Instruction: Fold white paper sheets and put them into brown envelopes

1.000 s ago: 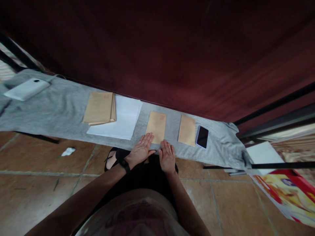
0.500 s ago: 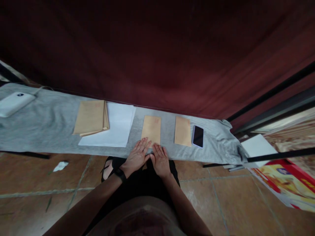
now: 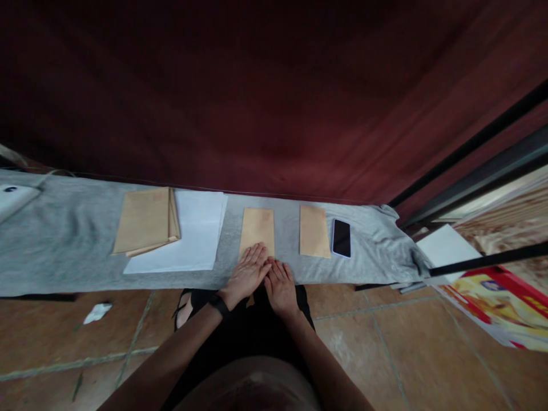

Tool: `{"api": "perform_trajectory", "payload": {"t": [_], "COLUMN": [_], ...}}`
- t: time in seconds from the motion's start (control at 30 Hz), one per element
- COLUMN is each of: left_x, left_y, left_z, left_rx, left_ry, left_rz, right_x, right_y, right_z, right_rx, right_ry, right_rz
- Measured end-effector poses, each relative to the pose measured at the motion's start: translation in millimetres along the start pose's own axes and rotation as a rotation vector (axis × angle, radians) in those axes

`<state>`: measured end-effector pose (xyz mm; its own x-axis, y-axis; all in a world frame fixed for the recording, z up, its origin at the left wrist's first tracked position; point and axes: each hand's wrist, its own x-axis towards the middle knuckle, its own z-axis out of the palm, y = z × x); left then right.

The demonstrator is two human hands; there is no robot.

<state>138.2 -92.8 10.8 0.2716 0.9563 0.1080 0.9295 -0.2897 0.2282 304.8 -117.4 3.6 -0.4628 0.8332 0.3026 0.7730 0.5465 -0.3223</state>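
A brown paper envelope (image 3: 258,225) lies flat in front of me on the grey cloth. My left hand (image 3: 247,274), with a dark band at its wrist, rests fingers outstretched on the envelope's near part. Close beside it, my right hand (image 3: 281,285) lies flat at the envelope's near right corner, its fingers extended. The two hands touch or nearly touch at the thumbs, and they cover the envelope's near edge. Another brown envelope (image 3: 314,231) sits apart on the right.
A smartphone (image 3: 341,238) lies right of the second envelope. On the left, several brown envelopes (image 3: 143,220) overlap white paper sheets (image 3: 199,228). A white device (image 3: 15,198) with a cable is at far left. A red-yellow box (image 3: 505,302) stands at right, by black bars (image 3: 492,261).
My left hand has slid a little further up and right over the envelope. The whole view has tilted and shifted slightly; the other objects keep their places on the cloth.
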Motion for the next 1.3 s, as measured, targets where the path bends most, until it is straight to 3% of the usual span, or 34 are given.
{"api": "perform_trajectory", "payload": {"t": [0.2, 0.4, 0.6, 0.73, 0.97, 1.3], "left_x": [45.9, 88.4, 129.9, 150.6, 163.1, 146.1], "left_y": [-8.7, -43.6, -78.7, -91.4, -93.8, -80.0], "left_z": [3.5, -4.2, -9.7, -10.1, -3.9, 1.2], "left_rx": [0.017, 0.053, 0.024, 0.023, 0.022, 0.013], "left_ry": [-0.004, 0.012, 0.051, -0.017, -0.076, -0.075], "left_rz": [0.012, 0.081, 0.018, 0.007, 0.096, 0.254], "right_x": [0.4, 1.6, 3.5, 3.9, 4.6, 4.6], "right_y": [0.8, -1.0, -3.4, -4.0, -3.9, -2.0], "right_z": [4.7, 1.0, -1.1, -0.3, -1.8, 2.8], "right_rx": [0.033, 0.031, 0.019, 0.01, 0.015, 0.03], "right_ry": [0.041, 0.052, 0.063, 0.079, 0.077, 0.051], "right_rz": [0.025, 0.02, 0.017, 0.02, 0.012, 0.043]}}
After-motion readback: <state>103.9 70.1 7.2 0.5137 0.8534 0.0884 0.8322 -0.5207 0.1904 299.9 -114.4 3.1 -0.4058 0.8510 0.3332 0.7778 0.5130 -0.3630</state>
